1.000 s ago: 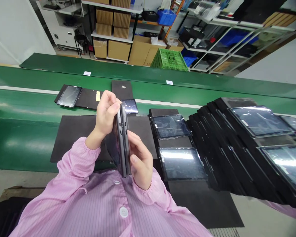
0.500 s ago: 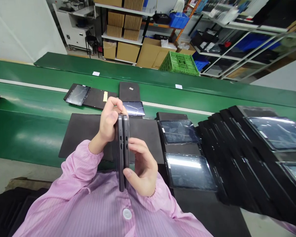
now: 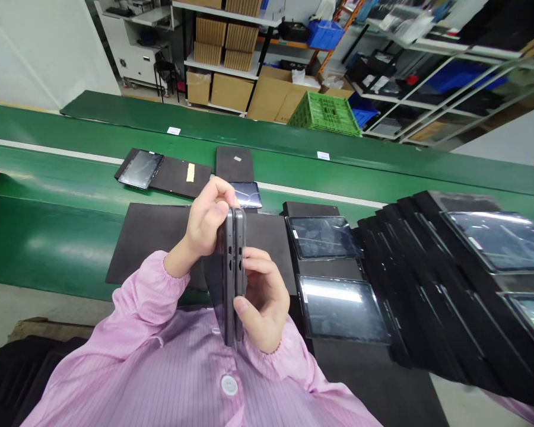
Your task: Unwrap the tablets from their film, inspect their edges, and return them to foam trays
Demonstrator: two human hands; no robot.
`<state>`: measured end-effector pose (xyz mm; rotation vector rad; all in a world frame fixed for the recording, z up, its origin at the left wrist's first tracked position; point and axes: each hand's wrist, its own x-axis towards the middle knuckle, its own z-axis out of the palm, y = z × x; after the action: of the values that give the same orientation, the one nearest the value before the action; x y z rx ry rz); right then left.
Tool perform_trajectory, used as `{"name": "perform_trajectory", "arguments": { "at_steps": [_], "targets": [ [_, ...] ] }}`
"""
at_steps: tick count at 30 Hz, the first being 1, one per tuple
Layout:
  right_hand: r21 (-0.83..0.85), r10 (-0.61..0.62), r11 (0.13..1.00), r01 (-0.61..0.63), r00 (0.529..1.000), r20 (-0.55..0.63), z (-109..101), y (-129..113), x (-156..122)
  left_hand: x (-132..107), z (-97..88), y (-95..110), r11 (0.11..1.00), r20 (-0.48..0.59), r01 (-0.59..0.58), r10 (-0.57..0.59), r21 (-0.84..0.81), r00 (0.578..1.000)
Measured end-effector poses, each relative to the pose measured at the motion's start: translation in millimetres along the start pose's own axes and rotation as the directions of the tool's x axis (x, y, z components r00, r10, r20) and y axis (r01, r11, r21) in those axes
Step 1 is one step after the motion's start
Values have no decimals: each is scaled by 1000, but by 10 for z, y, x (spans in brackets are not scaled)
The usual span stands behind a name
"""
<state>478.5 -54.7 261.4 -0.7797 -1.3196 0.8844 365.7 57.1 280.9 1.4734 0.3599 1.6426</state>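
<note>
Head view: we hold two dark tablets on edge, side by side, before our pink shirt, near the black mat on the green table. Our left hand is clamped on their far end; our right hand grips them from the right, where more tablets lie beside a black stack.

Left tablet and right tablet: both slim, dark grey, held up on edge between the person's left hand and right hand. From my position, the pair stands side by side, nearly aligned, a thin dark seam between. Narrow edges face the person, each showing small port openings at matching height. The left unit's dark, glossy broad side is partly visible.
</note>
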Motion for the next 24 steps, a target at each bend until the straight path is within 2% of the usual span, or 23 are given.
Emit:
{"name": "perform_trajectory", "arguments": {
  "at_steps": [4,7,10,15,20,24],
  "targets": [
    [6,-4,1000,4,997,-78,18,18,10,1,11,-81,997,-18,31,-30,74,999],
    [21,6,1000,-3,992,-125,21,34,8,18,31,-92,997,12,32,-33,73,999],
    [21,10,1000,-7,990,-138,8,32,4,38,48,-47,994,59,30,-36,106,998],
    [-10,-3,1000,1,989,-145,-31,15,-8,67,62,35,979,78,47,-64,200,995],
    [-44,-7,999,-1,982,-188,-50,15,-41,99,71,60,976,138,4,-35,216,990],
    [-62,-10,998,-2,981,-193,-59,7,-55,120,91,81,977,132,10,-39,213,991]
  ]
}}
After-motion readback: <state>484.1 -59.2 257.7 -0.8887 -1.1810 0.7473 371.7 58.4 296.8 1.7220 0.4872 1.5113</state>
